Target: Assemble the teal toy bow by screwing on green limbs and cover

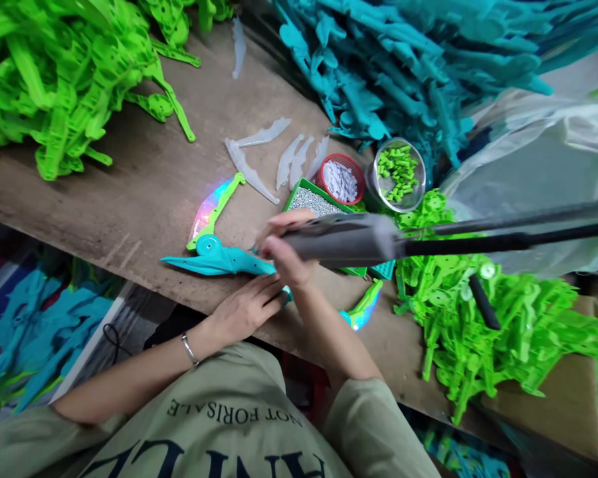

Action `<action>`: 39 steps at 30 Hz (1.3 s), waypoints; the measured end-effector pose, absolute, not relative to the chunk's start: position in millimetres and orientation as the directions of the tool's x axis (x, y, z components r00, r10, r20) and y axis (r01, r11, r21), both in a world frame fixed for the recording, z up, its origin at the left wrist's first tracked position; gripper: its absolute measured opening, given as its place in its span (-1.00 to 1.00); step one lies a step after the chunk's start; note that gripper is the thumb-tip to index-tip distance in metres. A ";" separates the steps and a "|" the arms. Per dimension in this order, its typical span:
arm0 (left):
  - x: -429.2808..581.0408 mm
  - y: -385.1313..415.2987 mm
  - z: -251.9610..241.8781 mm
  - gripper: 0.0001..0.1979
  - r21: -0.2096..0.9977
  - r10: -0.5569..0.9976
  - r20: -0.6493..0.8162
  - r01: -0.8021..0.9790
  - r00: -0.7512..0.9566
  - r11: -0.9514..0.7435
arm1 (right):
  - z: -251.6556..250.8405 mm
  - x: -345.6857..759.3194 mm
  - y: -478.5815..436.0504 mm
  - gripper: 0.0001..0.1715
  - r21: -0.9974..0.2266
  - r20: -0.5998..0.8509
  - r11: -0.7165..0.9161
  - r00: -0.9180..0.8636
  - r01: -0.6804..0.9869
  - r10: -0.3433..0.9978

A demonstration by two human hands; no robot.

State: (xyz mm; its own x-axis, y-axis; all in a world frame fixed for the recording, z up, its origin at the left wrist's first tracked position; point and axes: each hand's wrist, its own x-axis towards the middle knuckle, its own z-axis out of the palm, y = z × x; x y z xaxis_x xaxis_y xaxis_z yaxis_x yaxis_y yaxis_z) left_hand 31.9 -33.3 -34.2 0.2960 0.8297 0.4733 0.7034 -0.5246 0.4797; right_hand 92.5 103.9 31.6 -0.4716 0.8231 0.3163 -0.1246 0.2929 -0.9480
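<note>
My right hand (286,251) is closed round the grey handle of an electric screwdriver (346,240), whose black cable runs off to the right. My left hand (246,307) lies with fingers stretched flat on a teal plastic toy blade part (214,259) at the near edge of the wooden table (144,192). The screwdriver tip is hidden behind my right hand. A finished green-and-clear toy blade (214,209) with coloured lights lies just beyond the teal part.
Piles of green parts (54,73) sit far left and at the right (478,318); teal parts (403,60) heap at the back. A green tray of screws (313,199), a red cup (341,179), a clear cup of green pegs (398,174) and clear blades (259,159) stand behind my hands.
</note>
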 end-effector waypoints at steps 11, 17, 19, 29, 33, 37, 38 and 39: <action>30.7 -31.8 -34.1 -0.59 0.467 0.794 0.526 0.678 0.304 -0.568 | 14.5 117.6 180.5 -0.66 -0.918 0.381 0.384 -0.041 0.097 0.923; 30.8 -31.6 -33.0 -0.59 0.475 0.797 0.524 0.673 0.301 -0.567 | 8.4 114.7 181.6 -0.67 -0.923 0.365 0.369 -0.053 0.110 0.929; 30.9 -31.2 -32.4 -0.62 0.464 0.794 0.529 0.680 0.300 -0.567 | 9.3 113.8 182.4 -0.70 -0.928 0.362 0.365 -0.058 0.072 0.930; 32.7 -30.6 -29.8 -0.65 0.477 0.820 0.484 0.694 0.306 -0.540 | 47.1 103.2 158.6 -0.65 -0.908 0.417 0.412 -0.074 -0.077 0.906; 33.0 -30.9 -28.6 -0.67 0.498 0.838 0.459 0.695 0.296 -0.518 | 56.5 77.4 116.0 -0.65 -0.894 0.433 0.383 -0.228 -0.234 0.872; 32.1 -32.5 -29.8 -0.74 0.504 0.850 0.426 0.698 0.310 -0.508 | 49.4 48.9 84.4 -0.71 -0.869 0.456 0.318 -0.366 -0.378 0.811; 31.9 -33.0 -30.8 -0.74 0.499 0.848 0.427 0.700 0.314 -0.511 | 46.9 43.4 80.5 -0.71 -0.875 0.445 0.299 -0.390 -0.381 0.806; 31.9 -33.4 -32.1 -0.73 0.492 0.845 0.431 0.702 0.317 -0.514 | 44.5 38.8 78.1 -0.70 -0.886 0.426 0.279 -0.412 -0.371 0.805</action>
